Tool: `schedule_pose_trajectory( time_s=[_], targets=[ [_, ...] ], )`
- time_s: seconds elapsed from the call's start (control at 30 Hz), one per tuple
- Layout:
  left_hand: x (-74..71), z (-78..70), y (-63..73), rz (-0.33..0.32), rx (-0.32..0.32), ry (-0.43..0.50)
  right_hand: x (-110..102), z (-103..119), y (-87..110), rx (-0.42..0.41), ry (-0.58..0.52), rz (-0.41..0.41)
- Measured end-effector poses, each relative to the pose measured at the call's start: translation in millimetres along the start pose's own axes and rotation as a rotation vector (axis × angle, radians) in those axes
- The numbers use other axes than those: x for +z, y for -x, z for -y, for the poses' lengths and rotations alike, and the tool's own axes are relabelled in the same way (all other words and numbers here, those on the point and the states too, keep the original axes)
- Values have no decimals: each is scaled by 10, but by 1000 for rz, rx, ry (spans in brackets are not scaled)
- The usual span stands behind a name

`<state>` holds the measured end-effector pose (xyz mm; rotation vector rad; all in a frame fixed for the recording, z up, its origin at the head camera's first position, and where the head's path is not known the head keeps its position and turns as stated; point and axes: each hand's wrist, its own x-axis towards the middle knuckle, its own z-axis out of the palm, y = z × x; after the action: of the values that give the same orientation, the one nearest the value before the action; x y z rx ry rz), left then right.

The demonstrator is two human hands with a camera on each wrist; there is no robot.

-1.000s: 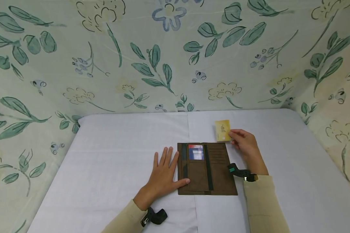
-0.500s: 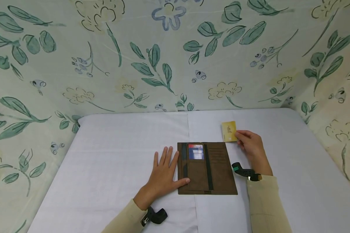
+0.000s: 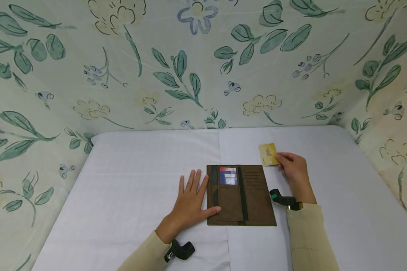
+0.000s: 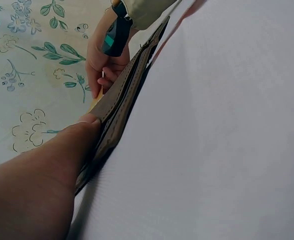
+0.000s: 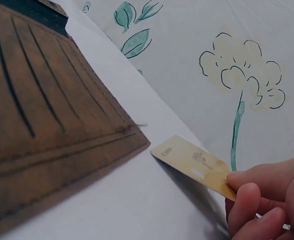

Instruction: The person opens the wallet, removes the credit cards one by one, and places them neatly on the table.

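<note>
A brown wallet lies unfolded on the white-covered table, a red, white and blue card showing in its left half and a row of slots in its right half. My left hand rests flat with spread fingers at the wallet's left edge, the thumb lying over its lower left part. Beyond the wallet's top right corner, my right hand pinches a yellow card by its right edge. In the right wrist view the yellow card is tilted, one corner close to the wallet's corner.
The white table cover spreads around the wallet on all sides. A floral cloth hangs behind the table and along its sides. Each wrist wears a black camera mount, the left one near the table front.
My right hand has moved right with the yellow card, from above the wallet's top edge to just past its top right corner. The left hand and wallet have stayed put.
</note>
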<state>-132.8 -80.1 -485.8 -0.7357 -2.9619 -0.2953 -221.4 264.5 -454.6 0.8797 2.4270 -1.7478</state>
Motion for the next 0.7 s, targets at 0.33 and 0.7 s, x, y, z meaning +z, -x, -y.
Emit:
schedule_pose_trajectory(
  time_s=[0.33,0.7],
  targets=[
    [17,9,-2,-8,1,0,17,-11,-30,35,28,-27],
    [-25,-9,1,14,-8,7,6,-29,-11,-3,53,-28]
  ],
)
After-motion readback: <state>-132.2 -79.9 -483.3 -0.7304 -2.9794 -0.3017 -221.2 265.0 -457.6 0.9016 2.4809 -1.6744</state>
